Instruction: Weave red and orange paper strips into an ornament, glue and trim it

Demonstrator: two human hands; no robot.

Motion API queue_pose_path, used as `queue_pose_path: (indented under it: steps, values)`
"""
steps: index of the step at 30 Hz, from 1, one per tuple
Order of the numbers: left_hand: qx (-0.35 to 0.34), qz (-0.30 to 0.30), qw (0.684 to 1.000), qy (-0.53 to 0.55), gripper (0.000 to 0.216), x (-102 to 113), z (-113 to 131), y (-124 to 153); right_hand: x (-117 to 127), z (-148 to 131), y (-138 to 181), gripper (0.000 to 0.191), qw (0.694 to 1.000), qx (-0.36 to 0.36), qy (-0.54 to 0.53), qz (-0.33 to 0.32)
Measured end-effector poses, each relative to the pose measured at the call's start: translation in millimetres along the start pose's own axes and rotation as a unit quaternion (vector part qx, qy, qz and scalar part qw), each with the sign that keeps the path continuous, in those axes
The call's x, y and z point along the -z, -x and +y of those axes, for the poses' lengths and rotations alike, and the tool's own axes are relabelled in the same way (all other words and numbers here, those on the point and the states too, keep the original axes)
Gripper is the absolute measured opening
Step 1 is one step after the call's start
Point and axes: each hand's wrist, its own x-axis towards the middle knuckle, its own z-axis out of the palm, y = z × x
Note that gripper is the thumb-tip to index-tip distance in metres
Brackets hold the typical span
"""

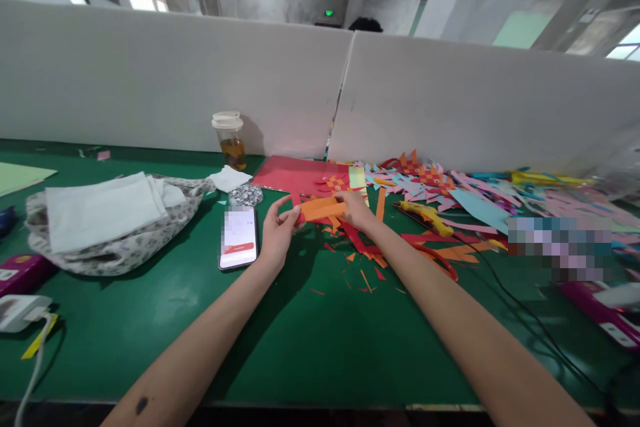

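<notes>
On the desk, at 9 o'clock from the hands: bag, then phone. Pinching the orange strip at its left end with left hand, at its right end with right hand, low over the desk, red sheet at 12 o'clock. Better to keep the pull light and even, to avoid a crease. At 3 o'clock: glue gun among scraps. Cannot see strip's underside; cannot read blurred patch at far right.

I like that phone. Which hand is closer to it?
Left. The left hand is just right of the phone, holding one end of the orange paper strip; the right hand holds its other end, farther off.
</notes>
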Motion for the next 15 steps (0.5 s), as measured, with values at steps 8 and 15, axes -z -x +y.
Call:
queue_pose_path:
  steps: [8,15]
  values:
    - [0.006,-0.146,0.985,-0.091,0.064,-9,-7,16,29,47,45,0.019,0.989,-0.122,-0.013,0.078]
    - [0.006,-0.151,0.985,-0.089,0.06,-11,-10,19,60,54,61,0.016,0.982,-0.169,-0.007,0.086]
